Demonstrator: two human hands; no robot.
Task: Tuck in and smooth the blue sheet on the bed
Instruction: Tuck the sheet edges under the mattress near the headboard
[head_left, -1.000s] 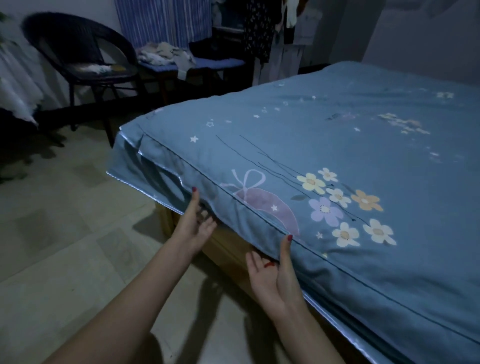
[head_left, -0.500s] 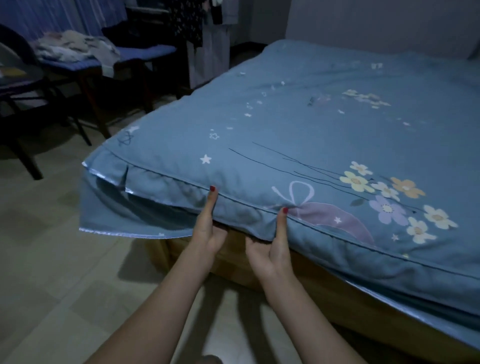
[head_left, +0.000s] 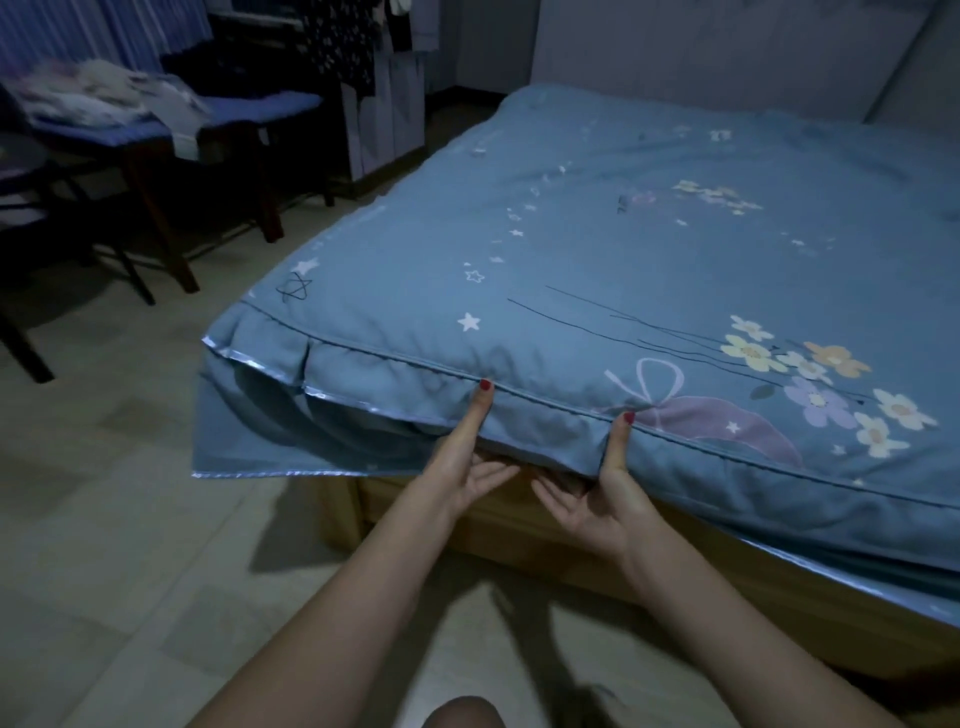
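Nearest, the left hand and right hand sit side by side at the bed's edge, each pinching the hanging border of the blue sheet, thumb up on the side and fingers beneath. Here the border is not yet tucked, and at the corner it hangs loose and folded. Beyond, the top already lies mostly smooth over the bed; tucking remains, as I judge
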